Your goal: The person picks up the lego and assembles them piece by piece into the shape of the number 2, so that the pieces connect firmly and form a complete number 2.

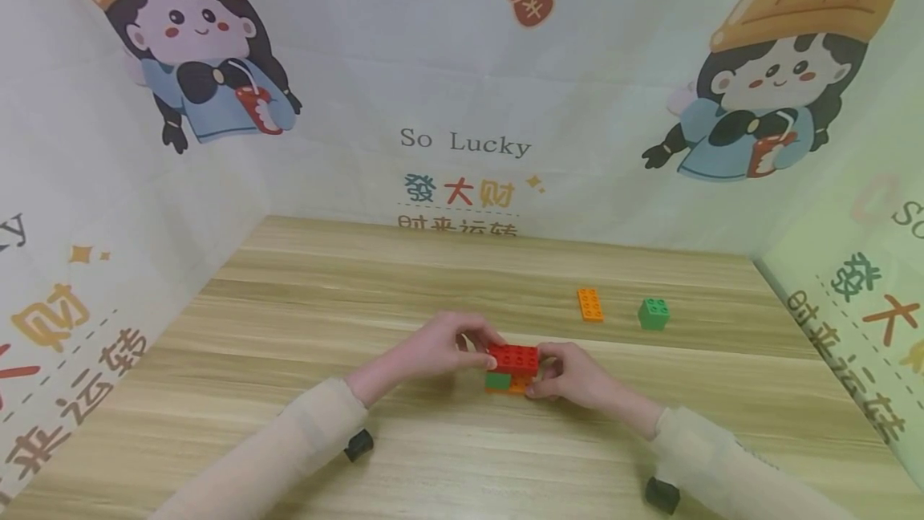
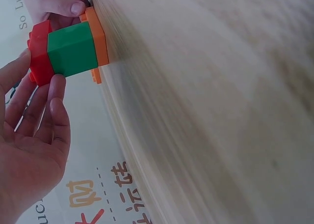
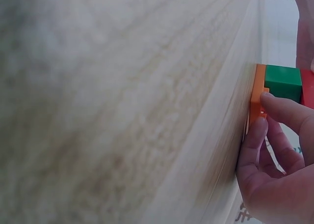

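A small stack of toy building bricks stands on the table between both hands. At its base lies an orange studded plate [image 1: 520,386], with a green brick [image 2: 73,48] on its left part. A red studded brick [image 1: 516,359] tops the green one and overhangs the plate's right part, leaving a gap under it. My left hand [image 1: 462,347] pinches the red brick between thumb and fingers. My right hand [image 1: 575,375] grips the right end of the orange plate by thumb and finger, as the right wrist view shows. Orange studs [image 3: 266,90] show near the right thumb.
Farther back on the wooden table [image 1: 404,279] lie a second orange plate [image 1: 590,305] and a second green brick [image 1: 654,314]. A printed cloth [image 1: 346,87] walls the table at the back and sides. Black pieces [image 1: 358,445] sit by both sleeves.
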### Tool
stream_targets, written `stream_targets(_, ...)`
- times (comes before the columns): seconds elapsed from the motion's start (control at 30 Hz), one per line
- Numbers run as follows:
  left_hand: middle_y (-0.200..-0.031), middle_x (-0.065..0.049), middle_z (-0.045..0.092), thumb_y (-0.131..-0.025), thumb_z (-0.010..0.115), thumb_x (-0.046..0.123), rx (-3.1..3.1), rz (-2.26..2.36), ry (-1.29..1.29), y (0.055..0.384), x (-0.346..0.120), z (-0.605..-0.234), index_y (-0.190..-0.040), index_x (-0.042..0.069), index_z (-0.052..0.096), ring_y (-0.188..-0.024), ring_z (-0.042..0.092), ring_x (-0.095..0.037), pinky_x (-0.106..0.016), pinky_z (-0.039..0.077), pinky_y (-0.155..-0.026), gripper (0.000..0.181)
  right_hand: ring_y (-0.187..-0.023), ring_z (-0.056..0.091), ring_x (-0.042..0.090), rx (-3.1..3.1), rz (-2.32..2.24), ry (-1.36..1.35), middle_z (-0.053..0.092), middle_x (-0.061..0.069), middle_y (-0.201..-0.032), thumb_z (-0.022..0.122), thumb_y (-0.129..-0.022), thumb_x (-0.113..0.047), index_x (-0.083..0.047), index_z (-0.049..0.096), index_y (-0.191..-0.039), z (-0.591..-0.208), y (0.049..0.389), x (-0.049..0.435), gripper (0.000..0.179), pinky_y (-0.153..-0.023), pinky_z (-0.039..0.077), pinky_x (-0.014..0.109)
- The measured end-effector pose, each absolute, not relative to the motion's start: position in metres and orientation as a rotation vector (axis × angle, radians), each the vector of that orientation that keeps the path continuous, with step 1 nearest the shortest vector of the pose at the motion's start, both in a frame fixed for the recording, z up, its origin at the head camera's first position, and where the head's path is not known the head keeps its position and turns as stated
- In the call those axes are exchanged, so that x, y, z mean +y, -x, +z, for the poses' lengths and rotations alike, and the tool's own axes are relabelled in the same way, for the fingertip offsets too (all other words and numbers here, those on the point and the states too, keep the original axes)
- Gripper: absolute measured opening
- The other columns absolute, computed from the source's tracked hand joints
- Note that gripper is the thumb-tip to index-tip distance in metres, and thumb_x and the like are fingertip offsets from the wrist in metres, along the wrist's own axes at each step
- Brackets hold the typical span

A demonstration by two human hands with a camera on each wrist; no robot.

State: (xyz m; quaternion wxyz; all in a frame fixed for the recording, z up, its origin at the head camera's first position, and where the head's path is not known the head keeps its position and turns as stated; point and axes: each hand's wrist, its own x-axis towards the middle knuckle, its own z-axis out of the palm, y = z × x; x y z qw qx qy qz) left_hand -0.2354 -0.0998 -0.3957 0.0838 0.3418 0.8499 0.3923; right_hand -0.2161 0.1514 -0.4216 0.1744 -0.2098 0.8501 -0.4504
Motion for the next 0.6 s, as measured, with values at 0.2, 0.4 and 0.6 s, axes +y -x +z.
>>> stream_targets(0.2, -0.101, -0.001, 0.075, -0.085, 0.077, 0.018, 2.534, 1.185, -1.007, 0.235, -0.1, -0.396, -0.109, 0.014, 0.073, -0.085, 0.064, -0.004, -0.02, 0.054, -0.074, 0.025, -0.061, 0.051, 0.007, 2.467, -1.201, 0.669, 0.064, 0.002, -0.071, 0.079, -0.081, -0.014, -0.004, 0.067, -0.105, -0.423, 0.218, 0.156, 0.029, -0.057, 0.043, 0.019)
stream_targets(0.4, -0.102, 0.0, 0.076, -0.085, 0.077, 0.019, 2.531, 1.198, -1.006, 0.235, -0.101, -0.397, -0.109, 0.015, 0.073, -0.085, 0.064, -0.004, -0.02, 0.053, -0.073, 0.025, -0.07, 0.058, 0.012, 2.523, -1.184, 0.666, 0.069, 0.006, -0.085, 0.08, -0.08, -0.016, -0.006, 0.068, -0.111, -0.419, 0.22, 0.164, 0.034, -0.061, 0.048, 0.021)
stream_targets(0.6, -0.102, 0.001, 0.076, -0.085, 0.077, 0.02, 2.531, 1.196, -0.998, 0.235, -0.101, -0.397, -0.109, 0.016, 0.073, -0.085, 0.064, -0.004, -0.02, 0.053, -0.073, 0.025, -0.082, 0.061, 0.015, 2.582, -1.192, 0.654, 0.07, 0.013, -0.113, 0.078, -0.082, -0.013, -0.008, 0.068, -0.117, -0.412, 0.225, 0.176, 0.037, -0.065, 0.053, 0.024)
